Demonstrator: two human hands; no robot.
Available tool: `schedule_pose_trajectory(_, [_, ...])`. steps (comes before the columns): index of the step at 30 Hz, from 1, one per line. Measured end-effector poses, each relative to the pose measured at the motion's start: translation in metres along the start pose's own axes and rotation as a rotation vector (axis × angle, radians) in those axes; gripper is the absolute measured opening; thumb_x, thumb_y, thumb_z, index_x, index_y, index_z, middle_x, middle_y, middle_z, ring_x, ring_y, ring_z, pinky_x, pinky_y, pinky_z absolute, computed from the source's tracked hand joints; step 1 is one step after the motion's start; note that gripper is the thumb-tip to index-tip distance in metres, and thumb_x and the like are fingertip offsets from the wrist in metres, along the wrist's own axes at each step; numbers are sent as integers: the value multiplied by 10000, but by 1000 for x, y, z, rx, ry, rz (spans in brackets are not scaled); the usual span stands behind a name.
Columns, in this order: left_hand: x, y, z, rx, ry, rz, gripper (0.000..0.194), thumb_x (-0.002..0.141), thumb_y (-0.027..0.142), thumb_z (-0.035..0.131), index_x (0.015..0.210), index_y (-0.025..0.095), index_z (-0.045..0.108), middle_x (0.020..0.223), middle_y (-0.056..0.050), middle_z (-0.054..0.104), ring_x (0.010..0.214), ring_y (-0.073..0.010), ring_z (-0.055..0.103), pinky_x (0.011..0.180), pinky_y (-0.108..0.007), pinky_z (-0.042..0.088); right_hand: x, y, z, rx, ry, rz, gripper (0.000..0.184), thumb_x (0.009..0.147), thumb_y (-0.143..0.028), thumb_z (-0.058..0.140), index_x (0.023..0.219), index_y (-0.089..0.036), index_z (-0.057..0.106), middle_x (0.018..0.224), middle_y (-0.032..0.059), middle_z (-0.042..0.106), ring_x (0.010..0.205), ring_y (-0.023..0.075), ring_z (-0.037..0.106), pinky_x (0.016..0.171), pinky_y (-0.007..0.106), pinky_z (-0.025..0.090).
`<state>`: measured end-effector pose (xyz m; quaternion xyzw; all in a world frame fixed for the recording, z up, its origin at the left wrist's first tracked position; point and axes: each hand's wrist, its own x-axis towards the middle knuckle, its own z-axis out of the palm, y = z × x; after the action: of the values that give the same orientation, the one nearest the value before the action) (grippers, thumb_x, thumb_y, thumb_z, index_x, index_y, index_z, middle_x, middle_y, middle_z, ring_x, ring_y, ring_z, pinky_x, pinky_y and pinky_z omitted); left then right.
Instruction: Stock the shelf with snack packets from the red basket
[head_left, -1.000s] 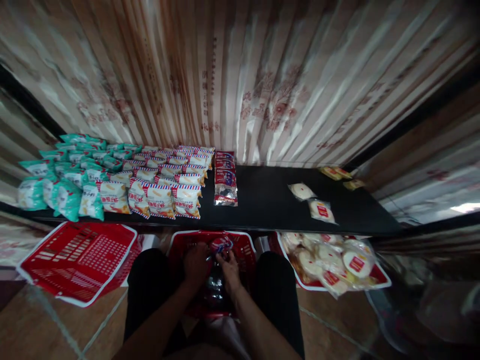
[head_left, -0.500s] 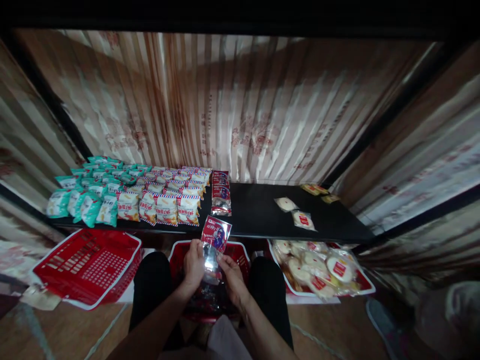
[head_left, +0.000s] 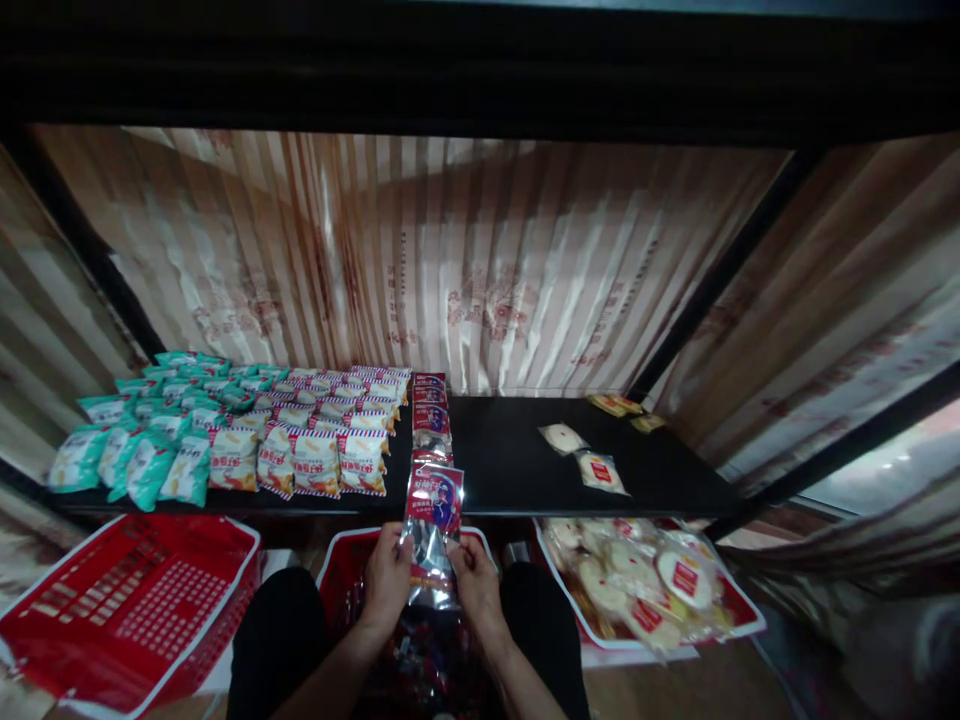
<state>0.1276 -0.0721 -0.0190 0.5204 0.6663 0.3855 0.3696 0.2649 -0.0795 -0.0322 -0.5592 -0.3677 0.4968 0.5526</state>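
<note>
A dark red snack packet (head_left: 435, 505) with a clear lower part is held upright between both hands at the shelf's front edge. My left hand (head_left: 388, 578) pinches its left side and my right hand (head_left: 474, 575) pinches its right side. Just behind its top, a column of overlapping matching red packets (head_left: 431, 410) lies on the black shelf (head_left: 495, 440). Beneath my hands is a red basket (head_left: 352, 545) with a white rim, holding dark shiny packets that are hard to make out.
Left on the shelf stand rows of white striped snack bags (head_left: 315, 460) and green snack bags (head_left: 154, 470). Flat round-food packets (head_left: 602, 472) lie to the right. An overturned-looking red basket (head_left: 142, 600) sits at lower left; another basket (head_left: 592, 630) holds round packaged food at lower right.
The packet has gone from tilted to nearly straight and moved closer to the column on the shelf. Both hands now grip its sides lower down. The view has tilted up slightly.
</note>
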Motion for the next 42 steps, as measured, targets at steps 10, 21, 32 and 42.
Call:
schedule_pose_trajectory(10, [30, 7, 22, 71, 51, -29, 444, 847, 236, 393, 1290, 202, 416, 1025, -42, 694, 914, -165, 659, 765, -240, 507, 43, -12, 2, -194, 47, -47, 321, 687, -520, 574, 686, -200, 588, 627, 9, 621, 597, 171, 549, 578, 263, 432])
schedule_pose_trajectory(21, [88, 38, 28, 203, 27, 98, 358, 873, 145, 355, 1131, 164, 601, 1126, -77, 647, 1045, -164, 590, 941, -259, 424, 97, -39, 21, -354, 162, -91, 398, 699, -409, 547, 1027, -187, 581, 562, -29, 598, 526, 170, 564, 542, 261, 422])
schedule_pose_trajectory(32, [110, 43, 35, 457, 8, 44, 393, 884, 125, 378, 1211, 235, 567, 1034, -38, 627, 918, -131, 617, 803, -206, 438, 131, -29, 18, -864, 65, -258, 374, 858, -319, 385, 1066, -151, 646, 984, 98, 669, 883, 193, 629, 784, 274, 463])
schedule_pose_trajectory(42, [109, 46, 34, 580, -47, 46, 346, 909, 178, 369, 1165, 256, 588, 1022, -19, 599, 894, -120, 606, 742, -198, 432, 131, -22, 16, -995, 71, -291, 360, 889, -298, 364, 1075, -167, 642, 964, 77, 665, 850, 176, 631, 752, 251, 463])
